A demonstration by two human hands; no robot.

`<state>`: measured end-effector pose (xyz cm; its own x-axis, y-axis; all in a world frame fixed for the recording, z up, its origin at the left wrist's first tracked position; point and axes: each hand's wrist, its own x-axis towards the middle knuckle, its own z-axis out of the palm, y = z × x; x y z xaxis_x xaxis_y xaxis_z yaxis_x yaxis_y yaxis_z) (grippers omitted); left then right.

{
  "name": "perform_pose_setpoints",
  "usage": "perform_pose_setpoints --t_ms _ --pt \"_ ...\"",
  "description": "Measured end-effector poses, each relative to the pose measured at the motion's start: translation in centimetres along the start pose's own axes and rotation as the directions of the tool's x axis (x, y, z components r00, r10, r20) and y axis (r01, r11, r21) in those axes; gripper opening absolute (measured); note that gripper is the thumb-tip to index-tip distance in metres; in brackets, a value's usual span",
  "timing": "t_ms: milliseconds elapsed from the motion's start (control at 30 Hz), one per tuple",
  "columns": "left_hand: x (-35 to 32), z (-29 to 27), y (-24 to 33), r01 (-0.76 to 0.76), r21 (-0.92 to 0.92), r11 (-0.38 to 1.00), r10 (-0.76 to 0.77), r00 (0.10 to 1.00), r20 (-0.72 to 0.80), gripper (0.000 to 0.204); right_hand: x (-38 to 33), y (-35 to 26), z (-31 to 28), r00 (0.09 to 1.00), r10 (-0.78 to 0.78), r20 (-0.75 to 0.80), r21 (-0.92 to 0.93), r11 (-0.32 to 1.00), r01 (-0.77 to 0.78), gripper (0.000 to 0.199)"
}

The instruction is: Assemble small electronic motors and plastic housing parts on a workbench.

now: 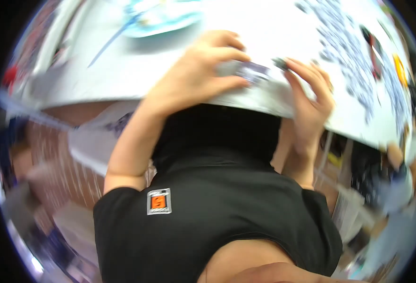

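Note:
Over the white table [85, 80], near its front edge, my left hand [198, 70] grips a small, shiny purple-grey piece [253, 73] between thumb and fingers. Blur hides what kind of piece it is. Just to the right, my right hand [309, 87] pinches a small dark grey-green piece [279, 63] between its thumb and index finger. A short gap separates the two pieces. The remaining fingers of my right hand are loosely bent.
A light-blue dish [165, 29] with small bits in it stands at the far left, a thin blue strip [111, 45] beside it. Many grey-blue pieces [342, 45] lie spread on the right. Beyond them are a red-and-black tool [374, 54], a yellow object [399, 70] and another person [396, 186].

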<state>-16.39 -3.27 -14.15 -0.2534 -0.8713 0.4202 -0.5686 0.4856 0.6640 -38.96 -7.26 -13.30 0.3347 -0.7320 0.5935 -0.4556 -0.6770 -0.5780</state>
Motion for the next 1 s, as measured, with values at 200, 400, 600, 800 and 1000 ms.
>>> perform_pose_setpoints --t_ms 200,400,600,800,1000 --pt "1.4 1.9 0.6 0.053 -0.03 0.998 -0.051 0.996 0.07 0.038 -1.3 2.4 -0.8 0.997 -0.071 0.031 -0.072 0.995 0.073 0.026" --pt "0.7 1.6 0.9 0.087 -0.022 0.996 -0.085 0.993 0.079 0.039 -1.2 1.6 -0.8 0.983 -0.133 0.123 -0.092 0.985 0.145 0.026" --pt "0.7 1.5 0.9 0.093 -0.034 0.995 -0.09 0.993 0.078 0.04 -1.0 1.1 -0.4 0.981 -0.13 0.145 -0.162 0.975 0.153 0.024" --pt "0.7 1.5 0.8 0.104 -0.032 0.994 -0.101 0.991 0.085 0.041 -1.3 1.3 0.2 0.985 -0.126 0.12 -0.189 0.971 0.148 0.026" --pt "0.4 1.7 0.9 0.122 -0.045 0.992 -0.118 0.99 0.082 0.041 -1.9 0.7 0.3 0.988 -0.091 0.121 -0.227 0.967 0.117 0.027"
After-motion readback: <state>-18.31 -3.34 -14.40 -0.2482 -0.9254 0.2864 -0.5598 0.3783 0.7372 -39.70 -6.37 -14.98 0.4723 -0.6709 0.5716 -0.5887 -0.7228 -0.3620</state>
